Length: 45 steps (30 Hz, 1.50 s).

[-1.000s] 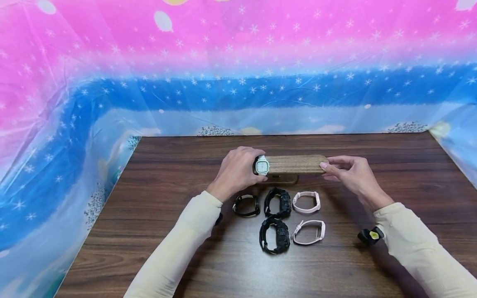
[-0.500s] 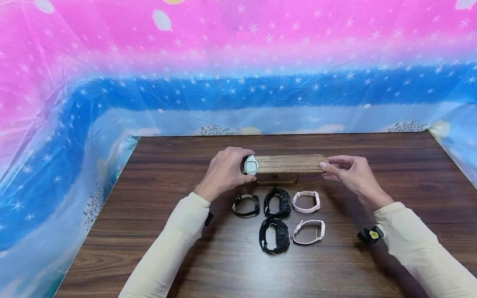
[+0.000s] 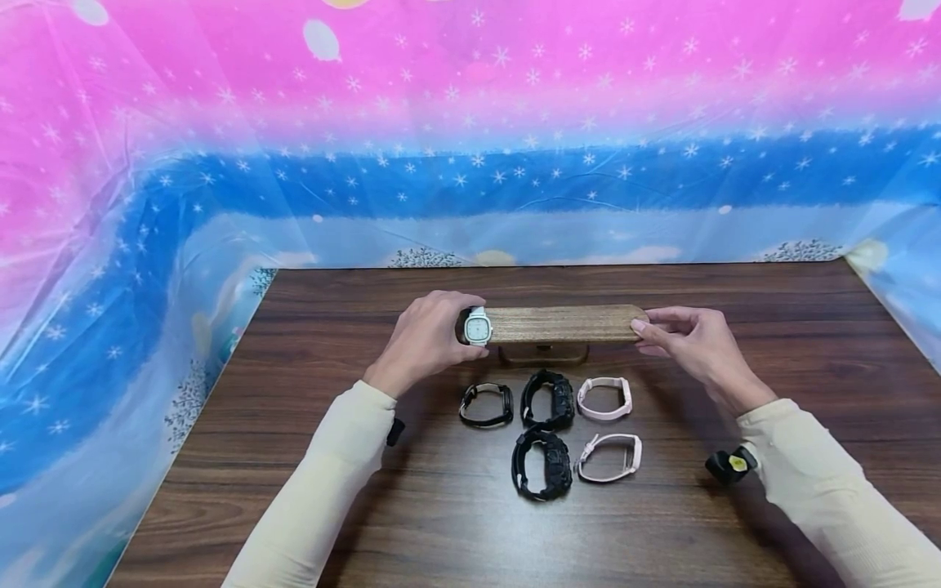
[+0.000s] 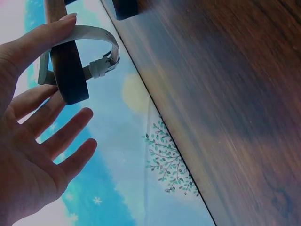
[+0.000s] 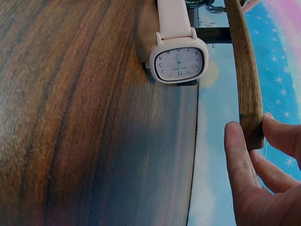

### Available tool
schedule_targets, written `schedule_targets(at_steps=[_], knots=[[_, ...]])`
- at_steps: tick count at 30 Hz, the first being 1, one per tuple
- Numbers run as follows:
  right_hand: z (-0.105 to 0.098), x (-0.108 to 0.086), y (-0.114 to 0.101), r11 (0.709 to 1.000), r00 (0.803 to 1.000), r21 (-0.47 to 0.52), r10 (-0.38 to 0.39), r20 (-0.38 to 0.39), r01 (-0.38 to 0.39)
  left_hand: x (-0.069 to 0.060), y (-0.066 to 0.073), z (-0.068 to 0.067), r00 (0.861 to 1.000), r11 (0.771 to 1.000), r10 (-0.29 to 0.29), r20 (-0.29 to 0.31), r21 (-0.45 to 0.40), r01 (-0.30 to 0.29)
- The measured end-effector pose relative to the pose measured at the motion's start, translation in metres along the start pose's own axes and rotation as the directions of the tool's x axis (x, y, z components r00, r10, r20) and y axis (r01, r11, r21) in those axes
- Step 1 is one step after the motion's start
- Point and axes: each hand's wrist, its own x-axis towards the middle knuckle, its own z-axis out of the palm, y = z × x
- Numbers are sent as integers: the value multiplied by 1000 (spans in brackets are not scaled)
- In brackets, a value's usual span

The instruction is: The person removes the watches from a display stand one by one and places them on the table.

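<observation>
A white-strapped wristwatch [image 3: 479, 328] hangs looped around the left end of a wooden display bar [image 3: 562, 324]. My left hand [image 3: 430, 333] grips the watch at that end. The left wrist view shows the thumb on the pale strap [image 4: 96, 33], the other fingers spread beneath, and the bar's dark end [image 4: 70, 77] inside the strap loop. At the bar's right end my right hand [image 3: 691, 339] pinches the wood between thumb and fingers. Below the bar is the stand's dark base [image 3: 544, 358], on the table.
In front of the stand, on the wooden table [image 3: 294, 490], lie a slim black watch [image 3: 507, 404], two chunky black watches [image 3: 562, 400] and two pale pink watches [image 3: 625, 400]. A patterned cloth [image 3: 470, 180] rises behind the table's far edge.
My left hand and the white-strapped watch have slid left along the bar to its end. The right hand and the bar have stayed put, as have the watches on the table.
</observation>
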Motion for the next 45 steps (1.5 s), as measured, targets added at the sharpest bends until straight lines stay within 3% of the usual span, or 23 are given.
schedule_targets(at_steps=[19, 28, 39, 45], knots=[[0, -1, -1, 1000, 1000, -3, -3, 0, 3, -11, -14, -10, 997, 997, -71, 24, -27, 71], [0, 0, -1, 1000, 1000, -27, 7, 10, -7, -18, -20, -11, 993, 993, -114, -2, -9, 114], [0, 0, -2, 1000, 1000, -9, 2, 8, -2, -35, -23, -19, 995, 994, -98, -35, 50, 100], [0, -1, -1, 1000, 1000, -10, -2, 11, 2, -51, -18, -22, 998, 995, -43, -46, 91, 47]])
